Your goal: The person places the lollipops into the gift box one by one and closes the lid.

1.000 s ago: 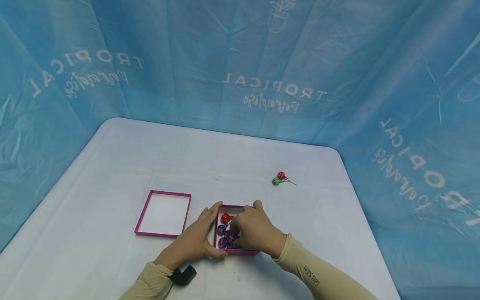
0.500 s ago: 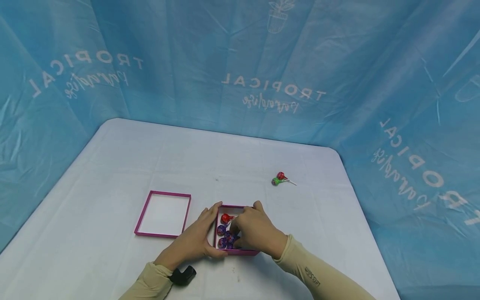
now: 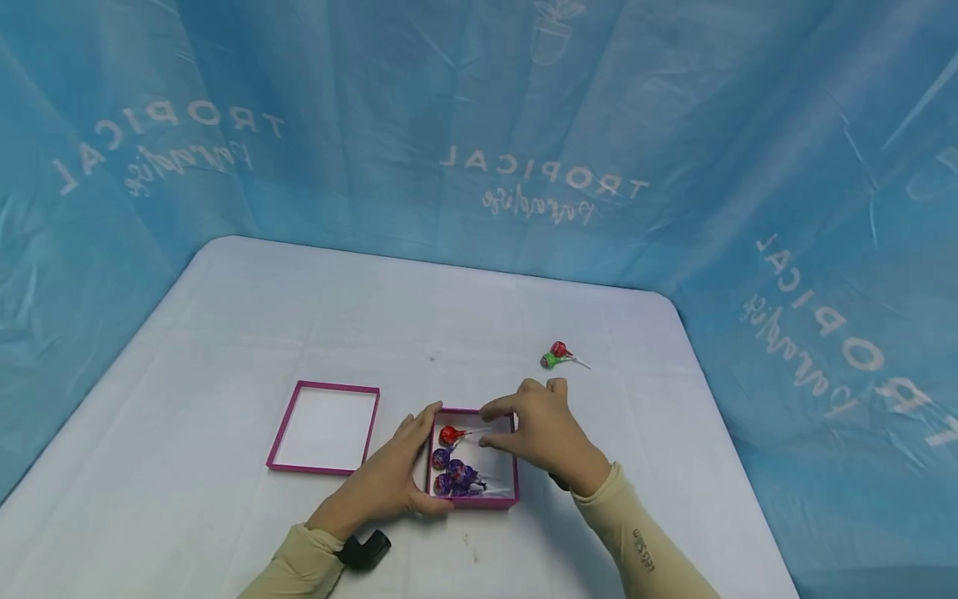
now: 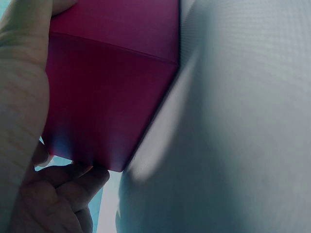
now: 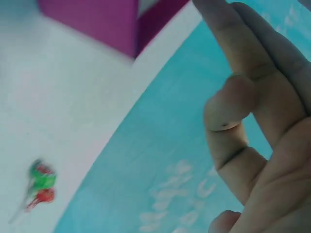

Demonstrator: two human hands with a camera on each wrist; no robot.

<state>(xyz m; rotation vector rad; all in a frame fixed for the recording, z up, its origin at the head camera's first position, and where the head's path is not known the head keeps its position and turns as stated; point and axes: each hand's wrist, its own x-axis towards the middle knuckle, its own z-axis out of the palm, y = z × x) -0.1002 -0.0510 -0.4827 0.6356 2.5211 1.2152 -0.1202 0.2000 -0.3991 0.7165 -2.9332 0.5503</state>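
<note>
My left hand (image 3: pixel 389 478) grips a magenta box (image 3: pixel 486 502) at its left side, thumb at the near corner and fingers at the far one. Close up, the left wrist view shows the box's outer walls (image 4: pixel 107 97) between that thumb and fingers. Inside, a red lollipop (image 3: pixel 449 435) lies above several purple lollipops (image 3: pixel 458 472), heads to the left, white sticks to the right. Over the box's right edge hovers my right hand (image 3: pixel 550 433), thumb and index finger apart with nothing between them. The right wrist view shows its fingers partly bent beside the box (image 5: pixel 97 24).
A square magenta-rimmed lid (image 3: pixel 340 387) lies left of the box, its white inside up. Beyond the box at right, a green lollipop (image 3: pixel 550 361) and a red lollipop (image 3: pixel 559 348) lie together on the white-covered table (image 3: pixel 419 316). Blue printed curtains (image 3: pixel 374 125) surround the table.
My right hand has let go among the purple lollipops and lifted up and right, uncovering their sticks. The left hand and the box have stayed put.
</note>
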